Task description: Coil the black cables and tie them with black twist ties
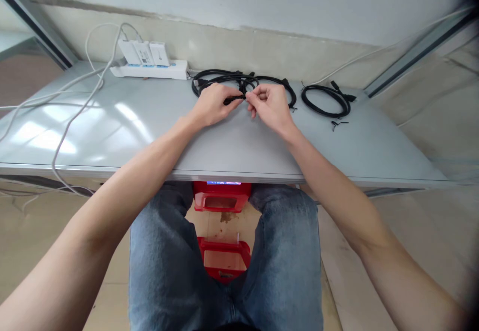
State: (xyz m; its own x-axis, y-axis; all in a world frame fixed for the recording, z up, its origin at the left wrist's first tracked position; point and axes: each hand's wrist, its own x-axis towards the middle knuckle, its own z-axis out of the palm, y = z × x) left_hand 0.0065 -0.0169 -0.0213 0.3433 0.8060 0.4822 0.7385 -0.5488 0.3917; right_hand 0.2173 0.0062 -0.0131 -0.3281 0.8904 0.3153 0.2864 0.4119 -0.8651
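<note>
My left hand point(217, 102) is closed on a coiled black cable point(211, 76) that lies toward the back of the grey table. My right hand point(270, 102) pinches at the same bundle, with thumb and index finger together close to the left fingertips. What exactly sits in that pinch is too small to make out. Behind my right hand another black cable loop point(293, 91) shows, partly hidden by the hand. Farther right, a separate coiled black cable point(325, 112) lies flat, its connector ends pointing to the back right.
Short black twist ties point(339, 123) lie in front of the right coil. A white power strip point(160, 70) with several plugged-in adapters stands at the back left, its white cords point(80, 109) trailing over the table point(239, 154). Red stools point(220, 199) are below, and a wall runs behind.
</note>
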